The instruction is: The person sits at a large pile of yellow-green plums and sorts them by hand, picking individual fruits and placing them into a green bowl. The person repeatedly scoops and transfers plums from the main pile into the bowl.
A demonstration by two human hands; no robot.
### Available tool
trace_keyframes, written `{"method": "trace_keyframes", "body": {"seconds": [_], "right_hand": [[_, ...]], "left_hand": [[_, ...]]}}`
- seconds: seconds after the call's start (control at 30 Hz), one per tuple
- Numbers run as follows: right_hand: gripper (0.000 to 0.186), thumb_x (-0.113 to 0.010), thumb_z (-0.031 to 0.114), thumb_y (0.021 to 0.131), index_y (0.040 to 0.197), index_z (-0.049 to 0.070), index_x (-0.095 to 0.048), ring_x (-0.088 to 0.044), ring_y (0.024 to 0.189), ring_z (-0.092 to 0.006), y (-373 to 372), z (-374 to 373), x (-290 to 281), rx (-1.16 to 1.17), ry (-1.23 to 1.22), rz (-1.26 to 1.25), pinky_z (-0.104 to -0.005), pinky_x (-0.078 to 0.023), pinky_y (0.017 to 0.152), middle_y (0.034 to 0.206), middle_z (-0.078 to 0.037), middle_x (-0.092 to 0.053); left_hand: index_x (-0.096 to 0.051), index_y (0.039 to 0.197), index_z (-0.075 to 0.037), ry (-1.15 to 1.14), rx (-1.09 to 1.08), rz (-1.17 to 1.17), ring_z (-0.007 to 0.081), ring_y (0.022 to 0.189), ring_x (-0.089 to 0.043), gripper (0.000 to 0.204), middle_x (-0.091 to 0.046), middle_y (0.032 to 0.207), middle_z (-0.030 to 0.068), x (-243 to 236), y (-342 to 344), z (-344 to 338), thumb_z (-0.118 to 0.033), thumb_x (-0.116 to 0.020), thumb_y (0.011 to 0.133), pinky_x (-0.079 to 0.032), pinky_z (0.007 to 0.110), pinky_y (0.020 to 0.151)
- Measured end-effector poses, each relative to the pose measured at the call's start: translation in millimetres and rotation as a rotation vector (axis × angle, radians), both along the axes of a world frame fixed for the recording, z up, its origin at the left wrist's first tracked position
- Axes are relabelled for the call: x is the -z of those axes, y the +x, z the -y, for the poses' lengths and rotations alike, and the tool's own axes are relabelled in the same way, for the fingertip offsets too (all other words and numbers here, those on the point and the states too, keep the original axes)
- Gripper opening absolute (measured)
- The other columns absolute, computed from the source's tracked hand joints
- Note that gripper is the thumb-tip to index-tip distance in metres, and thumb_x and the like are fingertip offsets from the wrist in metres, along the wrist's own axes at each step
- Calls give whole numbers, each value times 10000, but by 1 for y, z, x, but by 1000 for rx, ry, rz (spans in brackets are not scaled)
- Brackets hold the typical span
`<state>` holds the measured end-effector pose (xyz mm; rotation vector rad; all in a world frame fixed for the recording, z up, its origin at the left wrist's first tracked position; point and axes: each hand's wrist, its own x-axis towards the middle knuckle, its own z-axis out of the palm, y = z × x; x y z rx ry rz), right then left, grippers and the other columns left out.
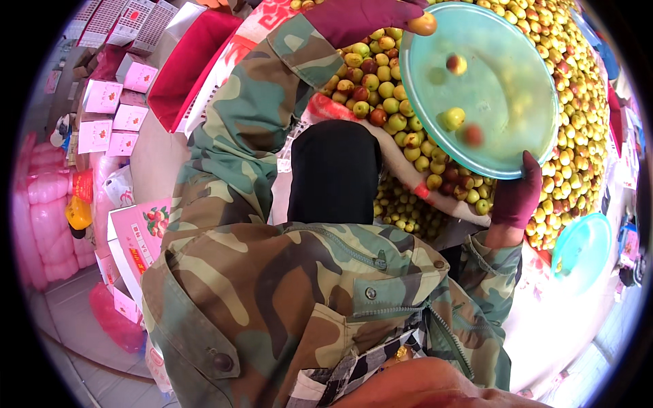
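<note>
My left hand, in a maroon glove, reaches to the top of the view. A red-yellow jujube sits at its fingertips, beside the rim of a translucent green plastic basin; part of this hand lies beyond the upper edge. My right hand, gloved alike, grips the basin's near right rim. The basin is tilted and has a few jujubes in it, some of them blurred. Beneath and around it spreads a large heap of green, yellow and reddish jujubes.
A second green basin stands at the right, beside the heap. To the left are a red box, small pink-white cartons, a larger pink carton and pink wrapped bundles. A pale rolled cloth edge borders the heap.
</note>
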<state>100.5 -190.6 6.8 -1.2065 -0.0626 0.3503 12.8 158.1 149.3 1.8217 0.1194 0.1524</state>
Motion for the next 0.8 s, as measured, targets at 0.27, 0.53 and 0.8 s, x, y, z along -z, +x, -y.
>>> {"method": "trace_keyframes", "body": {"seconds": [0.27,0.53,0.8], "right_hand": [[481,-560,173,940,1347,-60,-454,-501,1268,-291,0,8,-2,-19,-111,33,-435,-366,1129,1360,-175,-530],[334,-584,96,946,1242,-50,-535,-575,1135,-235,-2,20,-7,98,-162,163,-350,-464,974,1207,-147,-590],[299,-598,76,933,1203,-47,-562,-600,1087,-232,-6,9,-28,132,167,-171,-344,-509,930,1170,-142,-601]], "left_hand": [[-623,1163,-5,160,-196,260,153,952,-621,309,-655,1033,87,33,-8,-24,-109,-685,879,-506,299,817],[-662,1163,-121,780,-438,-371,328,1127,-578,377,-550,1318,192,169,-105,-151,-262,-736,821,-507,412,924],[-477,1400,-3,791,-706,-377,345,1266,-519,812,-518,1368,231,200,-53,-101,-490,-697,788,-443,413,1030]]}}
